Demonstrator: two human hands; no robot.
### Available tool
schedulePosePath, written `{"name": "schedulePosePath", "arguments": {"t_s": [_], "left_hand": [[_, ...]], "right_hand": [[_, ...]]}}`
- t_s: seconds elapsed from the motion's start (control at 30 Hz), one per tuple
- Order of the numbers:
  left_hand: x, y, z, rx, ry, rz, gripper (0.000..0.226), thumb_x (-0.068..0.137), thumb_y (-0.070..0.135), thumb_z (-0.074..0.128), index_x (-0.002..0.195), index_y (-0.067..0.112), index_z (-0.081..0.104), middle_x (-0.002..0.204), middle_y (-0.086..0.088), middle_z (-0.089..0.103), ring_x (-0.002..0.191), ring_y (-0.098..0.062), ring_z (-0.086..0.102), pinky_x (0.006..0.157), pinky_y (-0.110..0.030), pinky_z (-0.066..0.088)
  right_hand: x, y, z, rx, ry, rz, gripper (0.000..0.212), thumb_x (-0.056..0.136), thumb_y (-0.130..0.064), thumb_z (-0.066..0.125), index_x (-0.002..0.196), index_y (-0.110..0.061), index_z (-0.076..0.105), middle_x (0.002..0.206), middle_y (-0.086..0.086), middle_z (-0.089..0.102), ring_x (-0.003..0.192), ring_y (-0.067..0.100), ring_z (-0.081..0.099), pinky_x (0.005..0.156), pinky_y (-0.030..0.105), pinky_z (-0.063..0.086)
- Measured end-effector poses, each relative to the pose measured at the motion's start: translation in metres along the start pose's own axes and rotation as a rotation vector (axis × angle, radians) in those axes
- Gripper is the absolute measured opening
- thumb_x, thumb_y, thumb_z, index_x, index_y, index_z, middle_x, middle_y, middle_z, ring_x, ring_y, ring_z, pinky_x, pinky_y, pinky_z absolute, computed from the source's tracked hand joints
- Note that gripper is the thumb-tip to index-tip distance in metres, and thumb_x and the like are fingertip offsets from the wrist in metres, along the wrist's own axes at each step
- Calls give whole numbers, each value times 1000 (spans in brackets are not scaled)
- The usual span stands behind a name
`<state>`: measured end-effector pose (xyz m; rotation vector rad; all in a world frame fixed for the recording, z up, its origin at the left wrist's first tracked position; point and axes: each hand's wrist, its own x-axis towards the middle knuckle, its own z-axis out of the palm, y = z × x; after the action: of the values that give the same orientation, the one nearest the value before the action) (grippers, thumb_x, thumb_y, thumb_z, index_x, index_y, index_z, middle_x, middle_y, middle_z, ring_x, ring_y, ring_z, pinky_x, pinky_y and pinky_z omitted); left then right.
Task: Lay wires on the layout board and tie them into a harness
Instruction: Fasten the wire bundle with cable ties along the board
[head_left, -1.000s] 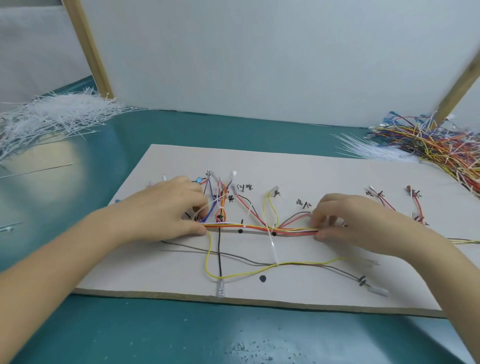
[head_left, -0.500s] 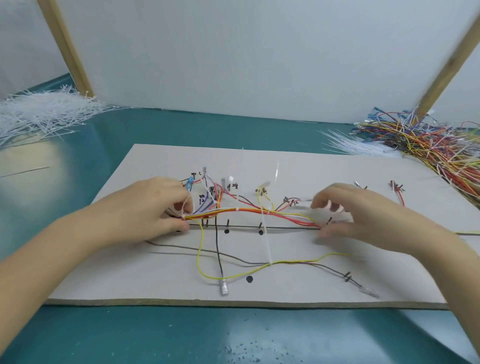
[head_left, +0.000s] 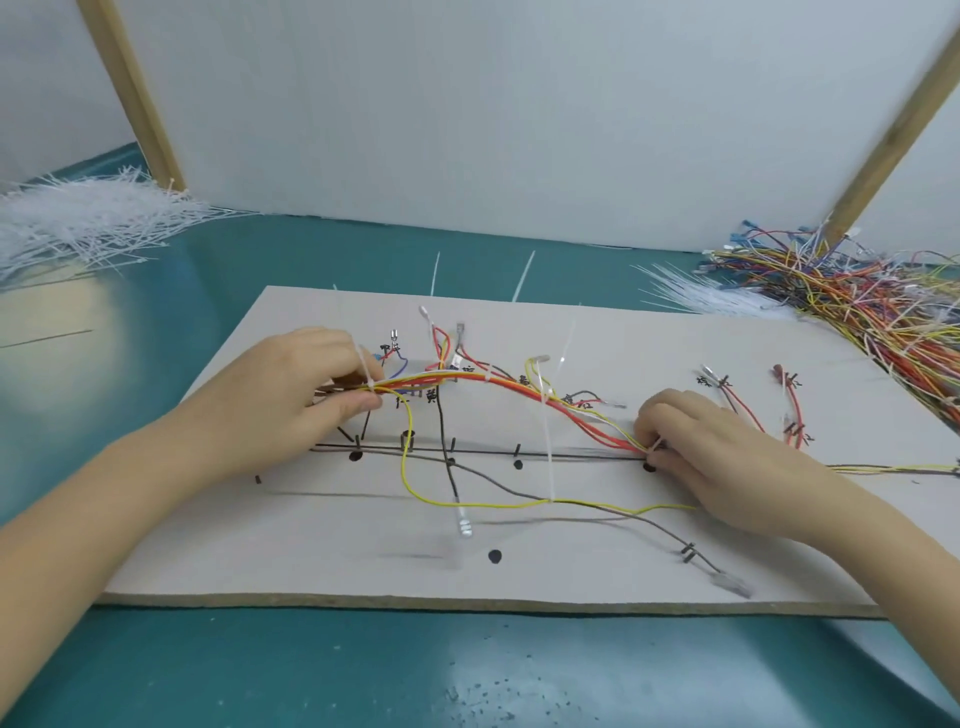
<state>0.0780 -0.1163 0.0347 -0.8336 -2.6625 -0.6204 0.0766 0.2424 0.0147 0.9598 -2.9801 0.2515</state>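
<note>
Head view: left hand (head_left: 291, 395) grip lifted wire bundle (head_left: 498, 387) higher; right hand (head_left: 701, 441) pinches other end.

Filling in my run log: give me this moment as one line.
step: tying harness | left hand: pinches wire bundle, raised | right hand: pinches bundle end at layout board | cable ties: on, tails uncut

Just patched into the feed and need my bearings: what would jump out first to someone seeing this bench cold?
The orange, red and yellow wire bundle arching above the pale layout board at centre, pinched by the left hand at one end and the right hand at the other. Next, the tangled pile of coloured wires at far right, and the heap of white cable ties at far left on the teal table.
</note>
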Motion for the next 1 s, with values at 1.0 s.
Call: {"name": "schedulePosePath", "arguments": {"t_s": [1.0], "left_hand": [[-3, -2, 23, -269, -49, -185, 26, 74, 60, 46, 84, 41, 61, 83, 14, 58, 68, -12, 50, 63, -18, 39]], "right_hand": [[-9, -59, -39, 108, 729, 71, 25, 86, -20, 46, 97, -8, 64, 94, -4, 56, 93, 8, 51, 86, 18, 37]]}}
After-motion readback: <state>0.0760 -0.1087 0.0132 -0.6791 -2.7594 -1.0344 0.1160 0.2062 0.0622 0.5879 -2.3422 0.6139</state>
